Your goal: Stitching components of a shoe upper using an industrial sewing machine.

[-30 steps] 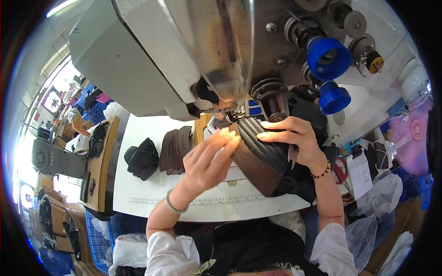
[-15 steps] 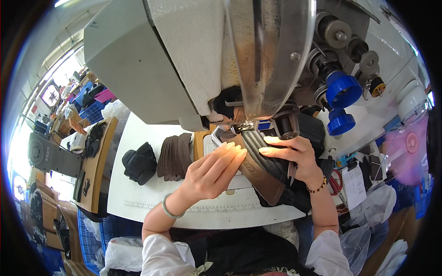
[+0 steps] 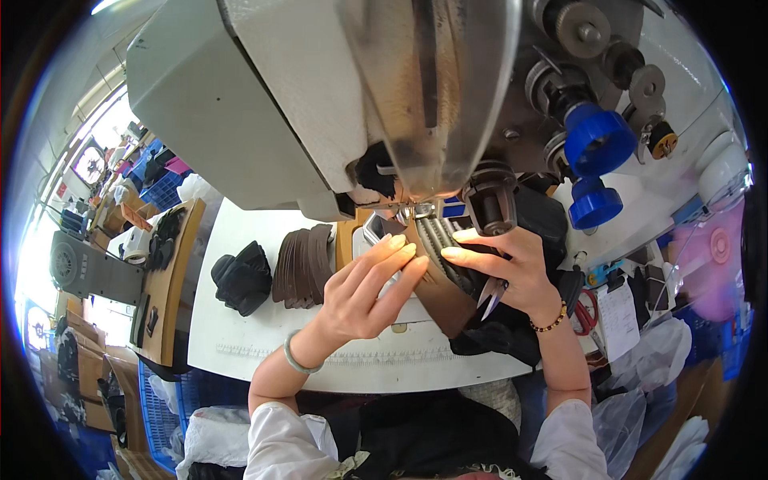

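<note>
Under the sewing machine head (image 3: 320, 104) lies a brown leather-like piece (image 3: 444, 302) with a dark ribbed strip (image 3: 448, 256) along it. My left hand (image 3: 360, 292) pinches the brown piece's left edge, fingertips bunched close to the presser foot (image 3: 418, 211). On the other side, my right hand (image 3: 516, 272) presses the ribbed strip with thumb and index finger. Small scissors (image 3: 492, 296) are tucked in that right hand, blades pointing toward me. The needle's contact point is hard to make out.
Left of the machine bed are a fanned stack of brown pieces (image 3: 302, 268) and a bundle of black pieces (image 3: 242, 278). More black material (image 3: 504, 340) hangs near the table's front edge. Red-handled scissors (image 3: 588, 312) and a paper sheet (image 3: 618, 316) lie at right.
The brown piece has moved farther under the presser foot, away from me. The scissors in my right hand have turned and their blades show more. The whole view has shifted slightly.
</note>
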Demonstrator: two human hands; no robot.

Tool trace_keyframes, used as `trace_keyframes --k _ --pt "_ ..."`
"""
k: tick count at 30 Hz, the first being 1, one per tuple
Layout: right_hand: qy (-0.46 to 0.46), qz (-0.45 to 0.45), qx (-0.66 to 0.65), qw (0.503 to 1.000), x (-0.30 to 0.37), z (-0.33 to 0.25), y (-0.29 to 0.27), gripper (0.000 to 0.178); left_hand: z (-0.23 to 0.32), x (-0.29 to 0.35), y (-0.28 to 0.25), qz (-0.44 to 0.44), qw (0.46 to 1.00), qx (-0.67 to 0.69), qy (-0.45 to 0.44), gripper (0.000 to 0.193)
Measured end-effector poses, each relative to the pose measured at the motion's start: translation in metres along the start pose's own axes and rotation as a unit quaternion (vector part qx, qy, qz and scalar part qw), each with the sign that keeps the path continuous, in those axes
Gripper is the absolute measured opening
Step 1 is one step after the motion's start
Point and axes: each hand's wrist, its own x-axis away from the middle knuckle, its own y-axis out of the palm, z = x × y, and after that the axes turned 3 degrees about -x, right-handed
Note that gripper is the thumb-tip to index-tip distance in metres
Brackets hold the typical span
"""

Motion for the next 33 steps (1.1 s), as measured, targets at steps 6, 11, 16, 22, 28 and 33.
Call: trace_keyframes --k 6,11,16,22,28,33 --pt "-0.007 0.001 -0.029 1.0 0.002 0.006 0.002 0.048 0.001 0.004 -0.006 -0.014 0.993 0.088 -0.083 0.032" --pt "-0.011 0.003 -0.037 0.999 0.003 0.007 0.001 0.048 0.011 -0.005 -0.01 -0.054 0.998 0.023 -0.02 0.032" --pt "-0.012 0.006 -0.037 0.999 0.003 0.006 0.003 0.051 0.013 -0.009 -0.015 -0.073 0.997 0.002 -0.006 0.032" --pt "-0.022 -0.008 -0.038 0.999 -0.001 0.004 0.0 0.049 0.008 -0.01 -0.02 -0.094 0.995 -0.01 0.018 0.033" --pt "-0.012 -0.015 -0.031 0.999 -0.001 -0.001 -0.001 0.045 0.008 -0.01 -0.018 -0.086 0.996 -0.005 0.019 0.034" --pt "-0.004 -0.02 -0.036 0.999 0.001 -0.001 0.001 0.049 0.006 -0.009 -0.017 -0.076 0.997 0.005 0.013 0.032"
